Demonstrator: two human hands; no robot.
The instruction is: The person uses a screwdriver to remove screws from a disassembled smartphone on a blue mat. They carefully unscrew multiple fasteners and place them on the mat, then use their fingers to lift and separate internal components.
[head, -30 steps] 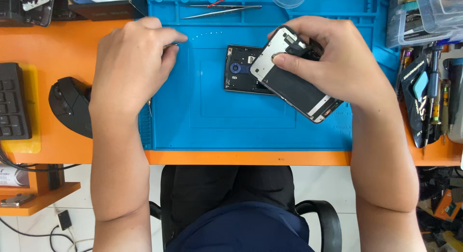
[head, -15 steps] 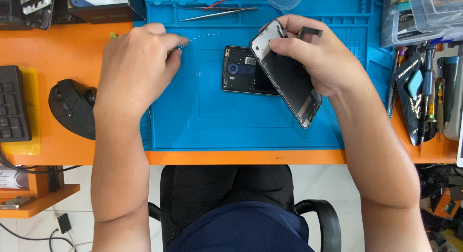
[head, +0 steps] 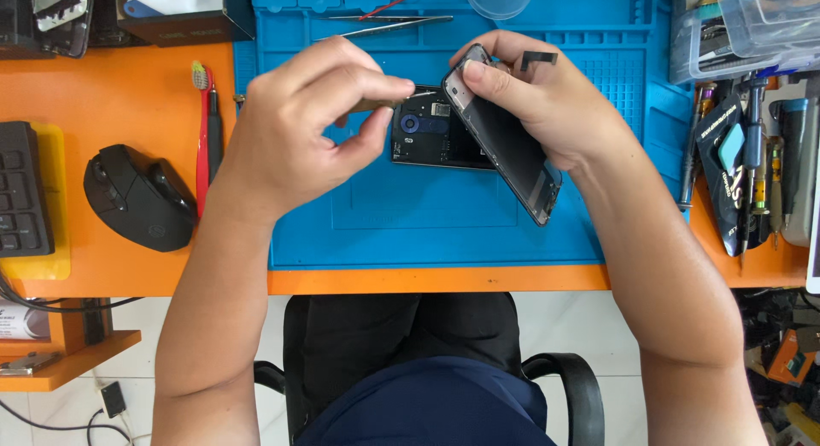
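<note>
Head view: at centre frame the left hand (head: 299,126) pinches a thin tool (head: 389,102), its tip near the screen (head: 504,138). The right hand (head: 547,104) grips that tilted screen above the phone body (head: 431,138) on the blue mat (head: 427,224).

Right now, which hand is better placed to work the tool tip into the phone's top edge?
Left. The left hand pinches the tool, its tip almost at the phone top. The right hand is busy holding that phone tilted above the mat.
</note>
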